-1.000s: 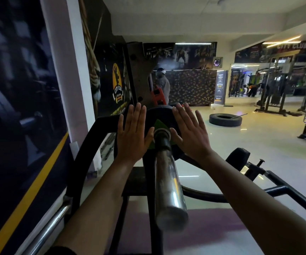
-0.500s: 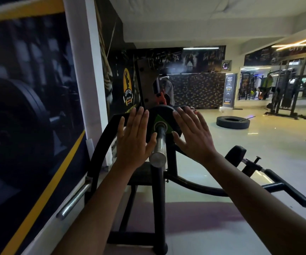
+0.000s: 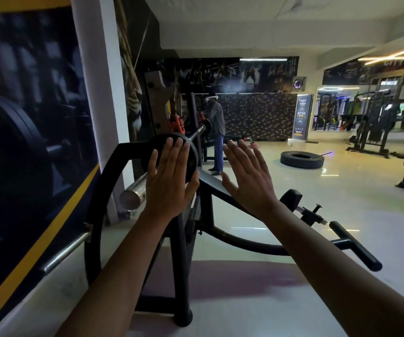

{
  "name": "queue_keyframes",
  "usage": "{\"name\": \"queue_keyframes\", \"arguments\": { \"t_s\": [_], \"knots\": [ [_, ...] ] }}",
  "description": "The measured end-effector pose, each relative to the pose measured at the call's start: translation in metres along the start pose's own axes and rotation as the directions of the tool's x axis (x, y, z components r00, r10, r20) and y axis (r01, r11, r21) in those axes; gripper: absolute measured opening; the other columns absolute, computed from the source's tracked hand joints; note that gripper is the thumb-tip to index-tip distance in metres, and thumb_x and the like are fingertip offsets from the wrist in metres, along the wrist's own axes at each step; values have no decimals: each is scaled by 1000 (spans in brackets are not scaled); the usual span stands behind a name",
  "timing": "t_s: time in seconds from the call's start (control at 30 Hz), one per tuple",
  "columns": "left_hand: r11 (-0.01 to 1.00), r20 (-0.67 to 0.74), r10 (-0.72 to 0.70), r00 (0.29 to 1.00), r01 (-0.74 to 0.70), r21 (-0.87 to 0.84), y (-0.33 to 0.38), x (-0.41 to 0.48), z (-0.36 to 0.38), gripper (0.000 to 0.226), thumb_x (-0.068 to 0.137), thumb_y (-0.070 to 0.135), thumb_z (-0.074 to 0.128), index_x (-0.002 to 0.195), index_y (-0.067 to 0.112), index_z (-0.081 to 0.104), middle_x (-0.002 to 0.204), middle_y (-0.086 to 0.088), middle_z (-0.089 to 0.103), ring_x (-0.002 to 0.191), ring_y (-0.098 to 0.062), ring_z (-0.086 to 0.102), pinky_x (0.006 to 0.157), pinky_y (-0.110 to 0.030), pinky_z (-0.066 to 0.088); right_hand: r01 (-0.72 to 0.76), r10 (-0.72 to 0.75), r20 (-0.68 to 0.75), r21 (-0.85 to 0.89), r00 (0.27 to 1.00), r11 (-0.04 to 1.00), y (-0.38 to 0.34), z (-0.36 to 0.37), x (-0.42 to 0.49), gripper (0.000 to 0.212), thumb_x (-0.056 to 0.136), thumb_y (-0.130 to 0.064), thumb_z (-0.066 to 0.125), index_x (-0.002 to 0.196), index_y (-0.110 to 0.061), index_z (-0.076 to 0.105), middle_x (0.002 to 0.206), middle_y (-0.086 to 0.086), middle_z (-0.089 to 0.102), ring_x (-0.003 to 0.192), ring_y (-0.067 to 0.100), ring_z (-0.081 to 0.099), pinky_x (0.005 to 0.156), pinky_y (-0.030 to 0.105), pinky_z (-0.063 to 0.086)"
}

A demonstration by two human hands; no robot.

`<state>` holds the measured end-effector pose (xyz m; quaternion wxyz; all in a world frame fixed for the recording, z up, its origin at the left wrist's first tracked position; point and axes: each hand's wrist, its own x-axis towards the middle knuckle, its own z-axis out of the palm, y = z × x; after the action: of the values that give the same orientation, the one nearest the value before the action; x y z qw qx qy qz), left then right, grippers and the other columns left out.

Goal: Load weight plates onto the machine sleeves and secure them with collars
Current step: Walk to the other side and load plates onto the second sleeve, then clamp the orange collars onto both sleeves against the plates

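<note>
Plate: black weight plate (image 3: pixel 162 144) sits on the machine's steel sleeve (image 3: pixel 135 194), pushed well up the bar toward the frame; the sleeve's bright free end juts out toward the person, bare of any load.

Left hand: left hand (image 3: pixel 169 181) is spread flat, fingers (image 3: pixel 175 154) straight and apart, palm facing the plate's face. It overlaps the plate in this view; whether the palm presses on it or hovers just off it cannot be told. The flat shape suits shoving a disc along a bar, not carrying one.

Right hand: right hand (image 3: pixel 247 176) is likewise splayed and grips nothing. It stands to the side of the plate, over open floor, clear of the machine's slanting arm (image 3: pixel 220 187).

Machine: black tubular frame (image 3: pixel 103 205) stands beside the wall with the poster (image 3: pixel 26 117); its padded handle (image 3: pixel 354 254) reaches out to the person's right.

Collar: none visible on the sleeve, so the plate looks seated but unsecured; a collar would go on the bare steel just outside it.

Stage: likely between seating a plate and fetching the next plate or a collar.

Background: another person (image 3: pixel 216 132) stands at a far rack; a tyre (image 3: pixel 301 159) lies on the floor.
</note>
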<state>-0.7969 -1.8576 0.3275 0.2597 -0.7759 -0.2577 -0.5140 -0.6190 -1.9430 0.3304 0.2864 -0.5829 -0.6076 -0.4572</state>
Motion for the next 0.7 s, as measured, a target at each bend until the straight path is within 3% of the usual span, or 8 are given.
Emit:
{"name": "queue_keyframes", "arguments": {
  "t_s": [0.17,0.37,0.7],
  "knots": [
    [997,35,-78,996,77,24,31,10,39,55,92,34,34,138,4,35,142,-16,40,137,-27,24,111,-43,11,-35,35,-6,58,999,998,45,15,-11,56,90,-33,48,138,-9,34,143,12,40,136,25,28,113,42,18],
    [992,83,-90,993,82,93,34,24,96,55,92,35,34,139,6,33,143,-15,40,137,-28,27,111,-43,11,-88,79,64,155,995,984,82,68,-11,56,90,-33,50,138,-9,35,145,13,38,137,25,26,113,45,17],
    [952,90,-264,960,245,186,-40,71,217,57,91,37,32,136,4,36,141,-17,42,136,-30,30,110,-47,16,-78,35,127,352,991,933,115,222,55,53,94,-34,46,139,-11,33,147,10,35,140,21,21,116,39,9]
  ]
}}
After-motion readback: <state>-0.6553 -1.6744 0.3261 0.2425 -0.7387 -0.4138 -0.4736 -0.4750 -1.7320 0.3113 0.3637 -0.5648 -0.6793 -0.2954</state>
